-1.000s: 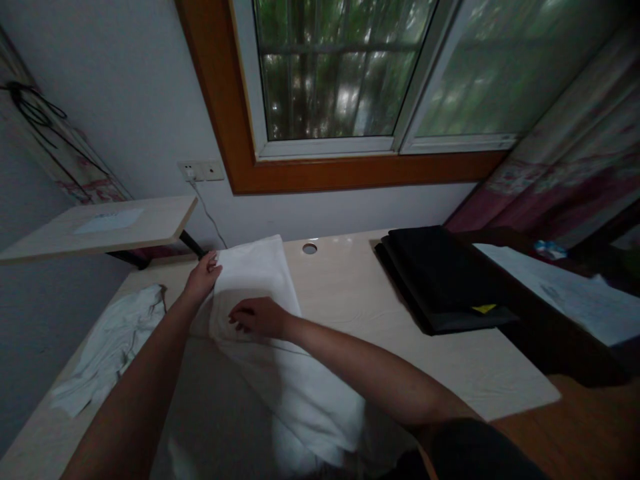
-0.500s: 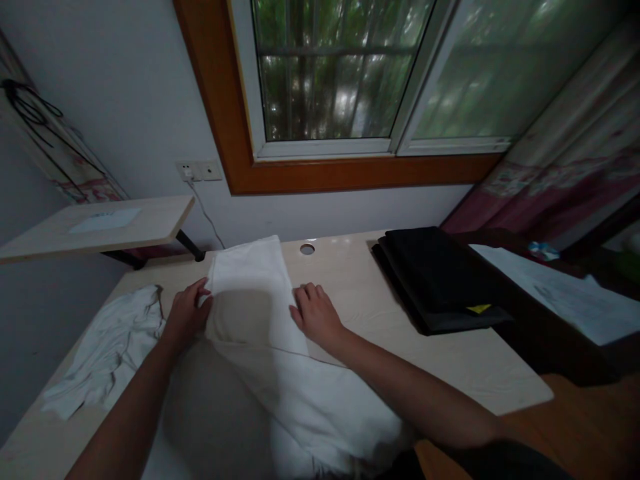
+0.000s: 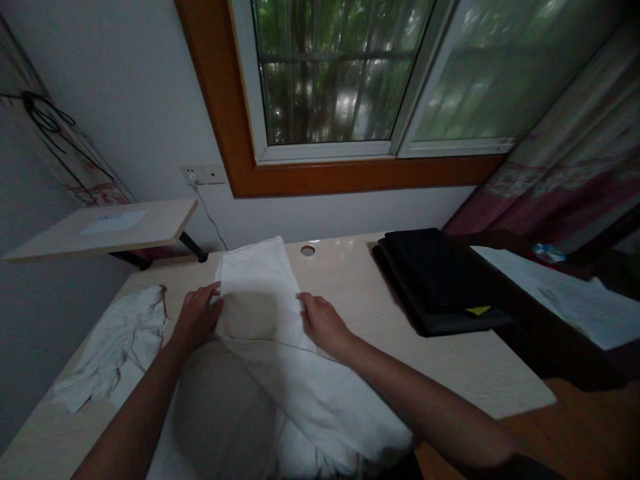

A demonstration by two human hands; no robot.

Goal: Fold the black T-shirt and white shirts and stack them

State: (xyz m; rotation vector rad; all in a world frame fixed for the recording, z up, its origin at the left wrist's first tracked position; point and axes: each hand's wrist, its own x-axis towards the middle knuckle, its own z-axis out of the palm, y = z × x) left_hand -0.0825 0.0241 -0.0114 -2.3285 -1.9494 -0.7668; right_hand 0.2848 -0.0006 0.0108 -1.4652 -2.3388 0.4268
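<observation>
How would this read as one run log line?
left hand: at larger white cloth, left edge; right hand: at its right edge; smaller white cloth: crumpled, table left; black bundle: table right

Left fingers [image 3: 211, 289] are gripping the left edge of the white cloth [image 3: 257, 265]; right fingers [image 3: 311, 303] are gripping its right edge; both forearms [image 3: 420, 387] are slanting toward it.

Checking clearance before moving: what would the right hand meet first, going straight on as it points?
The white cloth: the right hand points across its right-side edge and seems to be touching it, though depth is hard to judge from one view.
</observation>
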